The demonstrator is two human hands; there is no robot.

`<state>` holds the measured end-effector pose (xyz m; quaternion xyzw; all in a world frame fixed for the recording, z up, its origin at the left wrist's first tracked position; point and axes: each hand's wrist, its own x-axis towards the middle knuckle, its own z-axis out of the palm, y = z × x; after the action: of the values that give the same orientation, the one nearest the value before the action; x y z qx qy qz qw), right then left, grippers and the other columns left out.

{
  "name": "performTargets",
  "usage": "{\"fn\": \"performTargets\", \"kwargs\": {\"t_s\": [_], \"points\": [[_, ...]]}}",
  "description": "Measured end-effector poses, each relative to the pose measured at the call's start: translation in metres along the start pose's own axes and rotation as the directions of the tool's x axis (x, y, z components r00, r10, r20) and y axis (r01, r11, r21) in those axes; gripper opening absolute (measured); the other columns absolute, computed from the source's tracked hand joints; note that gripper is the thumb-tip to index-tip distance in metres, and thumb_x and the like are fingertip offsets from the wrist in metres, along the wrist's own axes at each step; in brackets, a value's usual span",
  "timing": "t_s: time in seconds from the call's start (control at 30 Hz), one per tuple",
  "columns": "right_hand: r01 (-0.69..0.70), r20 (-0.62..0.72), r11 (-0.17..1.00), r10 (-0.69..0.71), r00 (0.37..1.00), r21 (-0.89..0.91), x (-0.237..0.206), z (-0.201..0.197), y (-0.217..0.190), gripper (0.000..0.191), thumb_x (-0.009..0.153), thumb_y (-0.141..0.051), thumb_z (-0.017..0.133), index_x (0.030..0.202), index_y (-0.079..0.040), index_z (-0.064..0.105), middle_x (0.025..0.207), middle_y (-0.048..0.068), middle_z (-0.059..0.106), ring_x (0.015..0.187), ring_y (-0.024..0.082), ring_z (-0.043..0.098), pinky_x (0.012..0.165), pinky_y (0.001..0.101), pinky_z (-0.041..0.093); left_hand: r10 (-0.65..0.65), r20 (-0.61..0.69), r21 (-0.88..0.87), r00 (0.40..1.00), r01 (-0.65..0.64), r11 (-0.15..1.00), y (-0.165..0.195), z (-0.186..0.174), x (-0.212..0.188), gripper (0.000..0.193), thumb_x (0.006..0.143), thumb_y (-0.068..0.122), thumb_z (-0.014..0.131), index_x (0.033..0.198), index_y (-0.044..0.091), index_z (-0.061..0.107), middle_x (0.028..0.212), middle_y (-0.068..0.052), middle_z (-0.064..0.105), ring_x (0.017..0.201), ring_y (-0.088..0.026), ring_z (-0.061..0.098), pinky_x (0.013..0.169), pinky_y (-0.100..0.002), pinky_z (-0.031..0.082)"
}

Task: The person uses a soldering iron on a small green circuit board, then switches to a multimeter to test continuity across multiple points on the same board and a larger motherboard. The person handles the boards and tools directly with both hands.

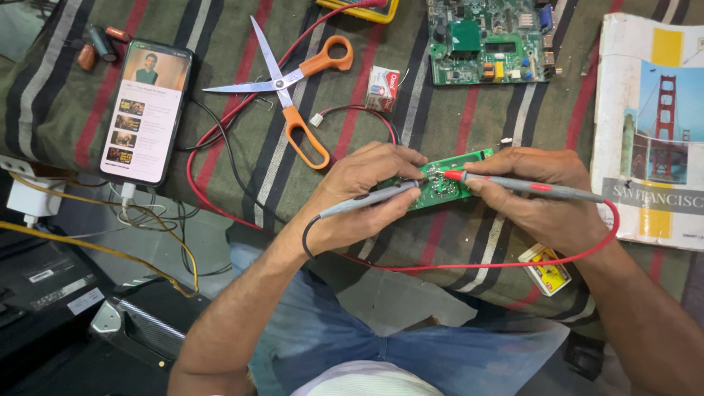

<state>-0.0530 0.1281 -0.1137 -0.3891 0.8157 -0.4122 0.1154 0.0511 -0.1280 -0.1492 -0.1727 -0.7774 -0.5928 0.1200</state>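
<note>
Lying between left hand (363,198), right hand (539,194): green circuit board (447,183), both touching.

The left hand (367,194) grips a black probe (370,199), its tip touching a small green board (440,182). The right hand (539,194) grips a red probe (528,186), its tip on the same board. Orange scissors (290,84) lie open up-left of the board, a phone (147,110) farther left. A bigger board (488,40) sits above it, a book (653,125) to its right, a matchbox (546,270) below-right.
</note>
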Motion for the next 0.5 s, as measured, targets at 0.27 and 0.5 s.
{"fn": "performTargets", "kwargs": {"t_s": [0.27,0.5], "points": [[-0.008,0.006,1.000,0.008,1.000,0.017,-0.0003,-0.0006,0.0000,0.018,0.091,-0.010,0.077,0.108,-0.004,0.077,0.087,0.006,0.075,0.072,0.009,0.067,0.061,0.0245,0.052,-0.013,0.004,0.008,1.000,0.013,1.000,0.0006,0.0003,0.0008,0.022,0.092,0.008,0.076,0.111,0.005,0.067,0.121,-0.009,0.071,0.103,-0.021,0.069,0.089,-0.033,0.055],[-0.043,0.006,0.999,0.043,0.999,0.010,-0.0005,-0.0009,-0.0027,0.020,0.090,-0.010,0.077,0.109,-0.003,0.077,0.089,0.006,0.076,0.072,0.008,0.067,0.061,0.0231,0.052,-0.012,0.004,0.023,1.000,0.012,1.000,0.0025,-0.0001,0.0003,0.022,0.092,0.009,0.077,0.112,0.005,0.068,0.122,-0.009,0.071,0.103,-0.021,0.069,0.089,-0.033,0.055]]}}
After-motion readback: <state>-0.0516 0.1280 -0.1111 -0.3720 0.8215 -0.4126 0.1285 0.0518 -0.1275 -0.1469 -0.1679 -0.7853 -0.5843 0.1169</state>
